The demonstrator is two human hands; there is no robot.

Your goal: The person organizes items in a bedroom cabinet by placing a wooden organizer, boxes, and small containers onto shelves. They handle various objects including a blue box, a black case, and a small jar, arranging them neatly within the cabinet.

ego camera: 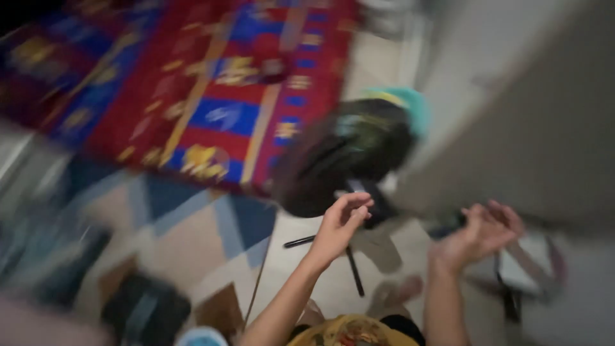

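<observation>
Right in the middle of the blurred view stands a dark round object (pixel 346 157), perhaps a small fan head on a thin black stand (pixel 354 269), with a teal and yellow patch at its upper right (the motion blur makes its kind hard to settle). It sits on the pale floor (pixel 301 282) between the bed edge and a grey-white wall or door panel (pixel 544 128). The left hand (pixel 339 227) is raised just below the dark object, fingers loosely curled and spread, closed on nothing that I can see; whether it touches the object, I cannot tell. The right hand (pixel 477 234) is lifted to the side, near the wall panel, its fingers curled with a small dark thing (pixel 448 223) just beside them; a grip on it cannot be confirmed. The 2 hands are well apart. Behind lies a red, blue and yellow patterned cloth (pixel 211 96), and a blue and beige patterned mat (pixel 192 224) covers the floor at left.
</observation>
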